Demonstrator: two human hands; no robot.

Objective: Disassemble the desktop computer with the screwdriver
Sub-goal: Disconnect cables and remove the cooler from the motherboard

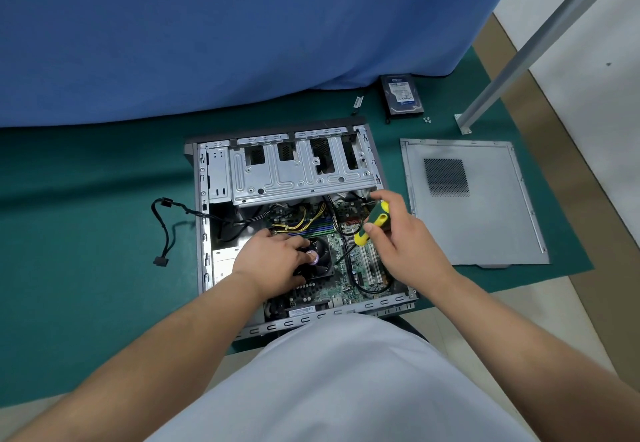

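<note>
Open desktop computer case lying on its side on a green mat, roughly mid-frame, near edge tucked under a white-clad lap and cut off there. Wide bare mat to the left of the case; blue cloth draped close behind the far edge. Removed side panel flat on the mat just right of the case, a narrow strip of mat between them. Hard drive and a few loose screws farther back, near a slanted metal leg.

Left hand resting curled over the CPU cooler fan, hiding most of it. Right hand gripping the yellow-green screwdriver by the handle, shaft angled down toward the motherboard; tip hard to make out among black cables.

Inside: grey drive cage at the far end, green board, yellow wires. Black cable spilling out over the left wall onto the mat.
</note>
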